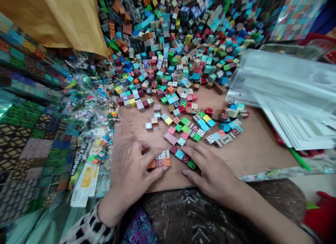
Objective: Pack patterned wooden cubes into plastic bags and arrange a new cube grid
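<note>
Orange and pink patterned cubes (159, 160) sit in a tight block at the near edge of the wooden counter (252, 156); the left hand (133, 170) lies curled against that block, touching it, though I cannot tell whether it truly grips; the right hand (210, 170) is open and flat, its fingertips (189, 149) resting on a diagonal row of teal, green and maroon cubes (180, 153); loose cubes (183, 127) scatter across the counter's middle just beyond both hands; a great heap of cubes (168, 51) rises at the counter's far end; plastic bags of cubes (91, 111) crowd its left side beside patterned sheets (34, 132); clear plastic sleeves (283, 86) and white papers (301, 132) lie on its right side, near a green stick (299, 159).
</note>
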Demonstrator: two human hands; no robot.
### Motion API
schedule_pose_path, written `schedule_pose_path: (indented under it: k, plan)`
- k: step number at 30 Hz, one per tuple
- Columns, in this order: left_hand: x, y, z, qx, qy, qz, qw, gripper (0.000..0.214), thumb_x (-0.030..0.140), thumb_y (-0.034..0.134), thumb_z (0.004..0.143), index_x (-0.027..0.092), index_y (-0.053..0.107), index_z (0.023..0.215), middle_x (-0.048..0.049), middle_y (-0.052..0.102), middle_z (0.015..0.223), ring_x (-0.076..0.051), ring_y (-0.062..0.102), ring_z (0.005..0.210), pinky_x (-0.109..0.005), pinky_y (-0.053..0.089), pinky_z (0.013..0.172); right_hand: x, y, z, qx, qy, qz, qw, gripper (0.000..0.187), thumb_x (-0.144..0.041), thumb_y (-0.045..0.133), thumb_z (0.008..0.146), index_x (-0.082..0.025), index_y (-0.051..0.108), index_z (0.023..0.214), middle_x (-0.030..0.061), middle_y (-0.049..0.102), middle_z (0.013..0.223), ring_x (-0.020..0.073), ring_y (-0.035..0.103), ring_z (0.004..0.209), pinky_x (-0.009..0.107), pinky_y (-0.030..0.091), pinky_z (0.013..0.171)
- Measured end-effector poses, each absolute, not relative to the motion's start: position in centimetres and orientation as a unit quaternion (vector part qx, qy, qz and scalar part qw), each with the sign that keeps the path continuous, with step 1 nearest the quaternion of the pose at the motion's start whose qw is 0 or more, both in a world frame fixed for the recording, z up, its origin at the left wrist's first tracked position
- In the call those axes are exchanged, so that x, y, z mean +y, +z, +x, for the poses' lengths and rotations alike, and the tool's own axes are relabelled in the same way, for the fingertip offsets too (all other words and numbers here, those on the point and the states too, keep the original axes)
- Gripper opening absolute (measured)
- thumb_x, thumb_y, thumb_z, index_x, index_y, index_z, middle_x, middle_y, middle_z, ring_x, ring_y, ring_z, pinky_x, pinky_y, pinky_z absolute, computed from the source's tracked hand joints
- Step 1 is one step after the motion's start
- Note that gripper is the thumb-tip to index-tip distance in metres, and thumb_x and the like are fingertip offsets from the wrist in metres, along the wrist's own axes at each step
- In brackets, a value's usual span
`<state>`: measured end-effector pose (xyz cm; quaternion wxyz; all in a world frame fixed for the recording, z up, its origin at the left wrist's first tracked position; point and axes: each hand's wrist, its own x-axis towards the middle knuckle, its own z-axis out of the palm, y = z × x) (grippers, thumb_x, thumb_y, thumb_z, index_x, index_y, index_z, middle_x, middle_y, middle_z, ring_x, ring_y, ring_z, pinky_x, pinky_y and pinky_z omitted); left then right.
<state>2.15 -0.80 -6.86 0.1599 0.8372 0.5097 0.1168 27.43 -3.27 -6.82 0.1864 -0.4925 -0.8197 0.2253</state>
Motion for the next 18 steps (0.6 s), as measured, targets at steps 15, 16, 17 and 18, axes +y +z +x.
schedule_pose_path:
  k: [15, 16, 17, 18]
  plan:
    - [-1.7, -6.5, 3.1, 0.527, 0.115, 0.840, 0.060, 0.040, 0.052, 0.061, 0.088, 0.027, 0.070, 0.119, -0.0088, 0.054, 0.099, -0.026, 0.052, 0.088, -0.039, 0.045, 0.072, -4.9, -6.7, 24.3, -0.760, 0.297, -0.541, 0.204, 0.048, -0.027, 0.044, 0.098, -0.010, 0.047, 0.143, 0.0181, 0.059, 0.120, 0.0284, 0.062, 0.107, 0.047, 0.057, 0.090]
    - [-1.7, -6.5, 3.1, 0.527, 0.115, 0.840, 0.061, 0.041, 0.052, 0.061, 0.088, 0.026, 0.070, 0.119, -0.0091, 0.053, 0.099, -0.027, 0.052, 0.088, -0.039, 0.045, 0.073, -4.9, -6.7, 24.3, -0.756, 0.299, -0.545, 0.204, 0.050, -0.028, 0.044, 0.098, -0.011, 0.045, 0.145, 0.0176, 0.059, 0.121, 0.0279, 0.063, 0.107, 0.047, 0.057, 0.090]
    - [-1.7, -6.5, 3.1, 0.527, 0.114, 0.840, 0.061, 0.041, 0.052, 0.061, 0.089, 0.026, 0.070, 0.119, -0.0093, 0.053, 0.099, -0.027, 0.051, 0.088, -0.040, 0.044, 0.073, -4.8, -6.7, 24.3, -0.752, 0.299, -0.552, 0.202, 0.051, -0.029, 0.044, 0.098, -0.011, 0.043, 0.146, 0.0171, 0.059, 0.120, 0.0276, 0.063, 0.105, 0.047, 0.057, 0.089]
    - [-1.7, -6.5, 3.1, 0.527, 0.114, 0.840, 0.061, 0.041, 0.052, 0.060, 0.089, 0.026, 0.070, 0.119, -0.0093, 0.053, 0.099, -0.027, 0.051, 0.088, -0.040, 0.044, 0.073, -4.7, -6.7, 24.2, -0.749, 0.293, -0.560, 0.199, 0.051, -0.031, 0.045, 0.098, -0.012, 0.044, 0.145, 0.0168, 0.060, 0.119, 0.0277, 0.064, 0.102, 0.048, 0.058, 0.087]
